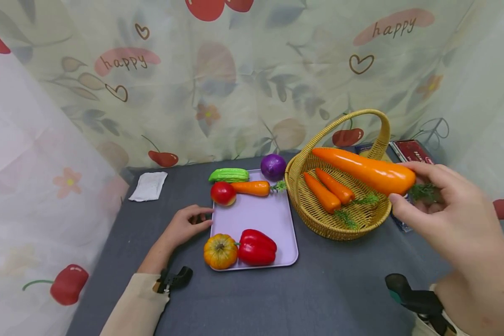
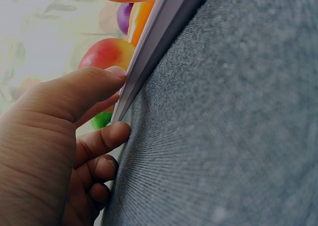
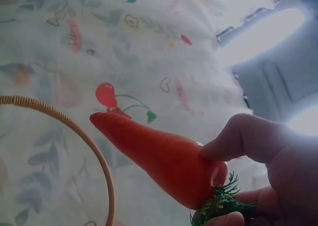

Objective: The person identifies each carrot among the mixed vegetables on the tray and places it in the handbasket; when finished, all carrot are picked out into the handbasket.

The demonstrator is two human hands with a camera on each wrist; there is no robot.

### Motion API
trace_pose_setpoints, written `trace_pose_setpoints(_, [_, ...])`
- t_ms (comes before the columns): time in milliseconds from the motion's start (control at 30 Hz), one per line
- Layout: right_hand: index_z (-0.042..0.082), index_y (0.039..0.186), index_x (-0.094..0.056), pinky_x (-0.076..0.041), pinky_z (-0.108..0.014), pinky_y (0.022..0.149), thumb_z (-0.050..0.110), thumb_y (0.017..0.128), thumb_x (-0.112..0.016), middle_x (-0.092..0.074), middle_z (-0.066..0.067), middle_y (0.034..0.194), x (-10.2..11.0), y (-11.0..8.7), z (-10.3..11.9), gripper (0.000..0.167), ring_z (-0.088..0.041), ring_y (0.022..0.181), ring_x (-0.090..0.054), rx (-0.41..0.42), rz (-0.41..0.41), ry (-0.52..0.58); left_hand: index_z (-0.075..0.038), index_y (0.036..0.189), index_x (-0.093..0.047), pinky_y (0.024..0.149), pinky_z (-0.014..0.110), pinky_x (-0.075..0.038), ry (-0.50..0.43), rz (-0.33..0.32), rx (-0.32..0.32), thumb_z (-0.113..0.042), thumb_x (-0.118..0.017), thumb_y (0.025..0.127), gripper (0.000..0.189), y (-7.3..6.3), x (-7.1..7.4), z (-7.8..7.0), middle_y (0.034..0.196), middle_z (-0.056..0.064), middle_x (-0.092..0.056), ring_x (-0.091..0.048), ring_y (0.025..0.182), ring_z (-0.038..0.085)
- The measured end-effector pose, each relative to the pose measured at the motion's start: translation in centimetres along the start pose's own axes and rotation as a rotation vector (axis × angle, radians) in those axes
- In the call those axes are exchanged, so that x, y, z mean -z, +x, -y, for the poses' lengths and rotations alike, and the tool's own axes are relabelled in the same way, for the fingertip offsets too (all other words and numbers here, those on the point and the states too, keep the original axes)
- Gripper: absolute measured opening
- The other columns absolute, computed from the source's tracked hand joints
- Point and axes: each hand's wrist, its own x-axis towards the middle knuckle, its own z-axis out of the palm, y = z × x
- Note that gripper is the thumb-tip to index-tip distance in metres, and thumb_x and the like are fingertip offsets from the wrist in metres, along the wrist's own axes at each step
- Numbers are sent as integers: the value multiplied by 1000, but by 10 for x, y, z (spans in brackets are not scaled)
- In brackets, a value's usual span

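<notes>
My right hand [image 1: 457, 210] pinches the large carrot [image 1: 365, 170] by its thick end, likely for control; basket [image 1: 340, 234] leftward; my loose left hand [image 1: 188, 226] touches the tray [image 1: 256, 214].

Your large carrot [image 1: 367, 171] is orange with green fronds [image 1: 424, 192], your basket [image 1: 331, 231] straw-yellow, your tray [image 1: 256, 217] lilac, the pepper [image 1: 258, 249] red, the tablecloth [image 1: 319, 289] grey. Your cream curtain [image 1: 243, 112] is patterned with red cherries and brown hearts; the half-hidden book [image 1: 415, 151] seems dark red.
</notes>
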Motion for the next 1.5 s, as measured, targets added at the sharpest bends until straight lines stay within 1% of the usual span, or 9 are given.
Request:
trace_pose_setpoints(133, [-5,145,-51,-38,-16,55,12,97,-70,-52,-22,122,8,7,-16,54,-7,67,-44,-118,24,-65,-16,123,-76,65,30,-40,3,2,8,-24,-81,91,33,1,1,-2,86,-2,-59,-51,75,20])
trace_pose_setpoints(300, [-8,147,-44,-39,-28,51,28,102,-63,-50,-29,120,13,24,-36,61,-25,72,-48,-238,81,-178,-16,123,-76,65,30,-40,6,5,13,-25,-81,91,34,1,2,-3,87,-1,-59,-51,76,21])
trace_pose_setpoints(500, [-8,148,-43,-43,-34,54,37,103,-59,-49,-33,127,11,42,-58,66,-37,80,-52,-310,120,-236,-17,124,-76,65,30,-40,17,8,24,-25,-81,91,34,1,2,-3,87,-1,-59,-51,76,20])
trace_pose_setpoints(567, [-10,148,-42,-43,-35,55,39,103,-58,-50,-34,125,8,48,-66,68,-37,79,-52,-314,139,-240,-18,123,-76,65,30,-40,18,8,30,-25,-80,91,33,1,2,-3,87,-1,-59,-51,76,21])
trace_pose_setpoints(767, [-10,151,-38,-45,-42,65,52,101,-55,-50,-35,127,-11,72,-96,81,-43,95,-50,-322,283,-209,-17,123,-76,64,30,-40,17,0,17,-25,-81,91,33,1,3,-1,87,-2,-59,-51,75,20])
trace_pose_setpoints(933, [-10,145,-46,-48,-52,74,56,99,-58,-54,-33,123,-34,85,-116,82,-45,101,-51,-292,369,-198,-16,123,-76,64,30,-40,15,1,9,-25,-81,91,34,0,3,0,87,-2,-59,-51,75,20])
trace_pose_setpoints(1033, [-9,143,-50,-51,-53,78,54,98,-63,-59,-33,121,-51,92,-119,79,-44,101,-54,-259,387,-196,-18,124,-76,65,31,-41,12,3,23,-26,-80,92,34,1,4,1,88,-1,-59,-51,76,21])
trace_pose_setpoints(1267, [-10,133,-59,-50,-50,72,41,96,-70,-65,-29,111,-90,98,-123,64,-40,89,-58,-197,435,-267,-19,123,-76,65,31,-41,15,0,27,-27,-80,92,33,3,4,1,88,-2,-59,-52,77,21])
trace_pose_setpoints(1500, [-13,134,-57,-50,-46,70,33,95,-71,-65,-29,109,-97,92,-124,62,-36,86,-59,-196,533,-302,-16,121,-76,65,30,-40,0,-1,-4,-24,-81,91,31,1,0,2,86,-3,-59,-51,74,20])
